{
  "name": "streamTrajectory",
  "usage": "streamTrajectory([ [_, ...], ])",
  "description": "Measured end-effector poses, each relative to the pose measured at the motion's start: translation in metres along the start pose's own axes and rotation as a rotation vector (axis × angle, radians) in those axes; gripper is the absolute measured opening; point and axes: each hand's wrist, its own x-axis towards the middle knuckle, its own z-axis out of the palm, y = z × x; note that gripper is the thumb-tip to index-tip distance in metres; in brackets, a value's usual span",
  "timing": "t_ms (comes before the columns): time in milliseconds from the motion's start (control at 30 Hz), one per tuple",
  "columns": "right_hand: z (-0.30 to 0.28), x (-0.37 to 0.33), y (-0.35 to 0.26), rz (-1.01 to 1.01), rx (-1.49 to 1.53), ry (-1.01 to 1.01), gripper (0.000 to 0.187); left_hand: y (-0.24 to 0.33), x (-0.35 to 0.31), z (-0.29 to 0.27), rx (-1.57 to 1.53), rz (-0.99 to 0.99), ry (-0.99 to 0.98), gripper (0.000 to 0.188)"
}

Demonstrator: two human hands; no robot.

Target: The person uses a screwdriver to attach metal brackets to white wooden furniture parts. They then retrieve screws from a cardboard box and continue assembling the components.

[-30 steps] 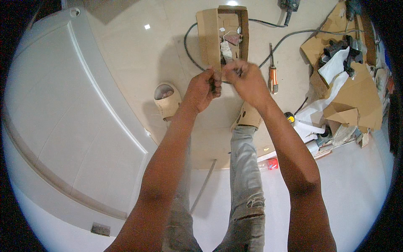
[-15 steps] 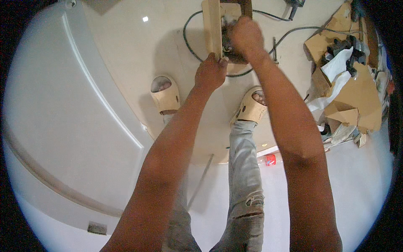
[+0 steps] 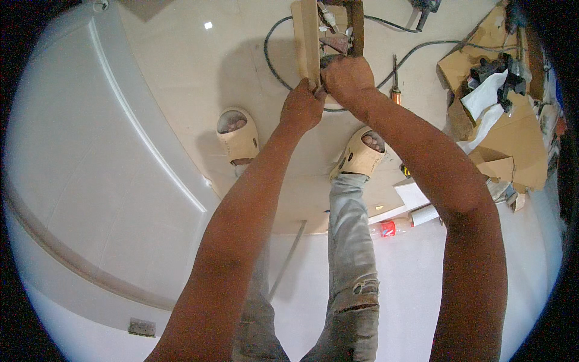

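An open cardboard box (image 3: 306,45) with a raised side flap stands on the floor at the top middle. My left hand (image 3: 301,108) is closed on the near corner of that flap, thumb and fingers pinching it. Curled over the box's near end is my right hand (image 3: 350,79); its fingertips are down inside, so what they hold is hidden. Farther back in the box lie a reddish-brown triangular piece (image 3: 338,44), a white slender piece (image 3: 327,17) and other small bits I cannot make out.
A dark cable (image 3: 269,57) loops around the box. To its right lies an orange-handled screwdriver (image 3: 395,96). Torn cardboard (image 3: 531,139) with black parts is heaped far right. A red-labelled plastic bottle (image 3: 387,228) lies by my leg; a white door (image 3: 108,157) fills the left.
My right hand has moved from deep in the box toward its near end, close to my left hand, uncovering the contents. My right elbow has swung outward. The left hand still grips the flap.
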Motion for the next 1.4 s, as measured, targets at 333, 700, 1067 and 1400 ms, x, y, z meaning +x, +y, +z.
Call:
streamTrajectory([
  [333, 0.025, 0.019, 0.005, -0.011, -0.062, 0.025, 0.011, 0.016, -0.008, -0.01, -0.066, -0.061, 0.009, 0.049],
  [700, -0.027, -0.033, -0.002, 0.011, 0.385, 0.009, 0.021, -0.011, -0.012, -0.038, -1.294, -0.392, -0.226, 0.035],
  [1067, -0.011, 0.015, 0.03, -0.2, -0.041, 0.188, 0.024, -0.008, -0.006, -0.033, -1.728, -0.306, -0.18, 0.04],
  [1400, 0.007, 0.038, 0.032, -0.272, -0.095, 0.28, 0.016, -0.005, -0.008, -0.046, -1.951, -0.196, -0.39, 0.055],
])
